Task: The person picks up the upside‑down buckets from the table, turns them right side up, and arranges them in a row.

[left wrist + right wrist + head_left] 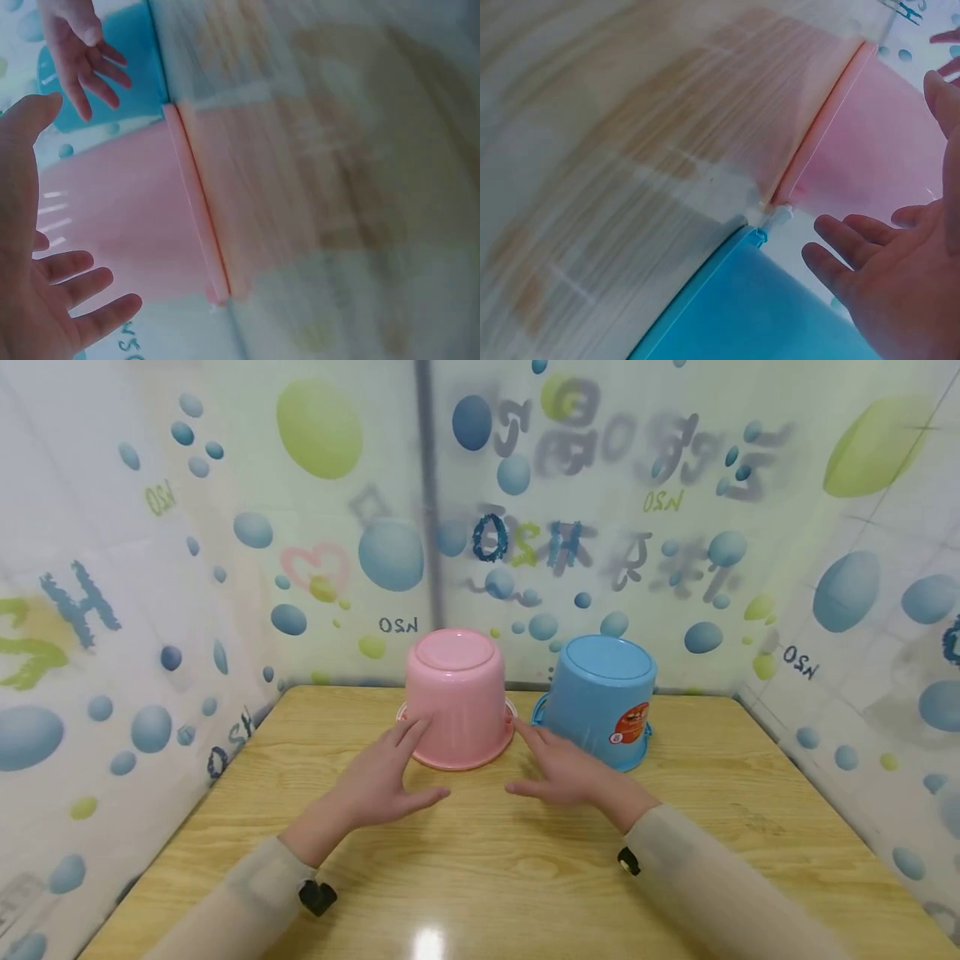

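A pink bucket [457, 710] stands upside down on the wooden table, its base facing up. To its right is an upturned blue bucket [600, 693] with a red label on its side. My left hand [382, 781] is at the pink bucket's front left, fingers extended and thumb spread. On the other side, my right hand [558, 768] reaches in front of the gap between the buckets, its fingertips near the pink bucket's right rim. Both palms face inward with nothing held. In the left wrist view, the left fingers [86, 289] overlap the pink bucket's wall.
The wooden table [465, 868] runs up to a patterned curtain [360, 585] at the back, with more patterned sheets at both sides. A dark band device [318, 897] sits at the left cuff, and another [628, 861] at the right cuff.
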Tool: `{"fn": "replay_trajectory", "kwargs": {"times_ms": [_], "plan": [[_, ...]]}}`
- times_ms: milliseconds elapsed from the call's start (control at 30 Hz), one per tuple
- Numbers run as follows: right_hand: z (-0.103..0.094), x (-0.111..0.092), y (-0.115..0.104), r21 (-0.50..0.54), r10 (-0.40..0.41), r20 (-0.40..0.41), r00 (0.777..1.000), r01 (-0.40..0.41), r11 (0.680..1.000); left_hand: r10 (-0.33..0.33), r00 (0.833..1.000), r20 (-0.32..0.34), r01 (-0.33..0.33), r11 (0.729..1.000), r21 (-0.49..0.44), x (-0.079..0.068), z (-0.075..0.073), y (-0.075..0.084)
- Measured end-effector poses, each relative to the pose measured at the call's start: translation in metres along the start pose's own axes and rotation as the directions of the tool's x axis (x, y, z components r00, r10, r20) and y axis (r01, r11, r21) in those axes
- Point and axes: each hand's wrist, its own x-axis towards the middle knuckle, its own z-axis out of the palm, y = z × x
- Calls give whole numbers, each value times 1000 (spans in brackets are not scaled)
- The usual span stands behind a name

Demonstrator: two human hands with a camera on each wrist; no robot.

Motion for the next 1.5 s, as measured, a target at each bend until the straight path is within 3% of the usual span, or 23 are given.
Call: {"fn": "replay_trajectory", "kwargs": {"times_ms": [233, 500, 600, 700, 833, 1067, 1333, 1500], "plan": [[9, 27, 3, 111, 48, 40, 998, -53, 992, -155, 982, 106, 158, 987, -19, 3, 2, -39], [16, 52, 5, 169, 126, 79, 989, -137, 976, -211, 938, 274, 250, 961, -114, 18, 8, -69], [17, 58, 5, 173, 144, 92, 985, -159, 972, -233, 918, 321, 286, 949, -129, 22, 11, -77], [17, 63, 5, 178, 146, 107, 984, -163, 970, -236, 909, 343, 297, 945, -136, 27, 13, -82], [16, 66, 6, 187, 143, 118, 983, -163, 969, -212, 913, 349, 285, 943, -173, 31, 15, -85], [16, 64, 6, 205, 108, 98, 989, -126, 971, -232, 901, 366, 309, 937, -166, 31, 18, -86], [10, 61, 4, 233, 28, -31, 999, -20, 972, -186, 950, 252, 257, 923, -287, 27, 16, -89], [9, 62, 6, 266, 51, -70, 996, -31, 964, -177, 957, 232, 245, 919, -309, 26, 14, -89]]}}
